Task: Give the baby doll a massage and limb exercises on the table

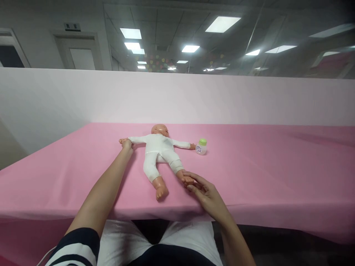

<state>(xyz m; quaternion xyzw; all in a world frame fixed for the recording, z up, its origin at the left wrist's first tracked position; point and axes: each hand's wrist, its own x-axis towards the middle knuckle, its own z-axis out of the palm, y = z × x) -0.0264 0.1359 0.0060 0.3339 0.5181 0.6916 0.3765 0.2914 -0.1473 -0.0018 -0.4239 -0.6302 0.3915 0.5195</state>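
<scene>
A baby doll (158, 147) with a white cloth body lies on its back on the pink-covered table, its head at the far end and its arms spread out. My left hand (127, 144) is closed round the doll's arm at the left, close to the doll's hand. With thumb and fingers, my right hand (203, 190) holds the doll's foot (186, 178) on the right side. The doll's other foot (160, 189) rests on the cloth near the front edge.
A small clear jar (201, 147) with a green lid stands beside the doll's right-side hand. The pink cloth (263, 166) hangs over the table's front edge. A white partition (177, 98) rises behind the table.
</scene>
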